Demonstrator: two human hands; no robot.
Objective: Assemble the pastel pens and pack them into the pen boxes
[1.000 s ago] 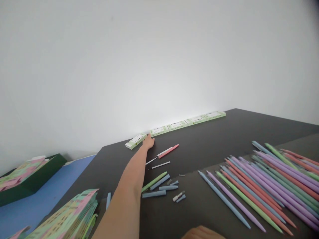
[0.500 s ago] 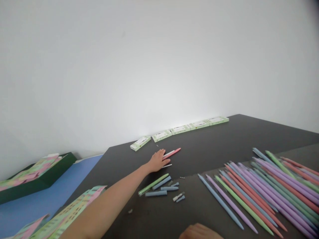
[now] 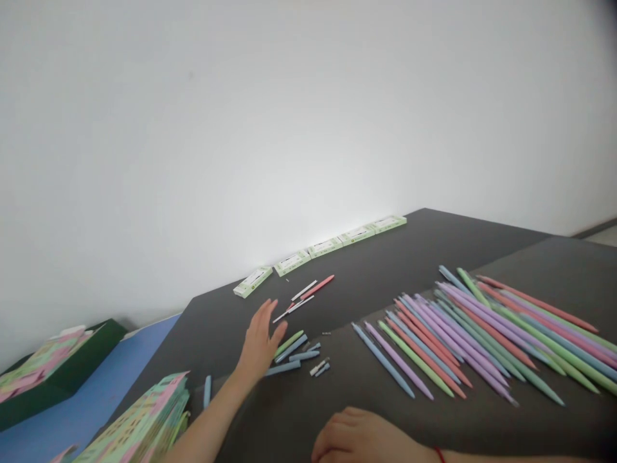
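The left hand (image 3: 258,342), fingers spread, is just left of a green pen (image 3: 290,342) and blue pen pieces (image 3: 288,368) on the bench (image 3: 371,273); the right hand (image 3: 359,438), nearer the viewer, curls, its grip hidden.

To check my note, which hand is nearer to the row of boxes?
Left. The left hand is on the near side of the row of boxes, apart from it; the right hand is farther back towards the person.
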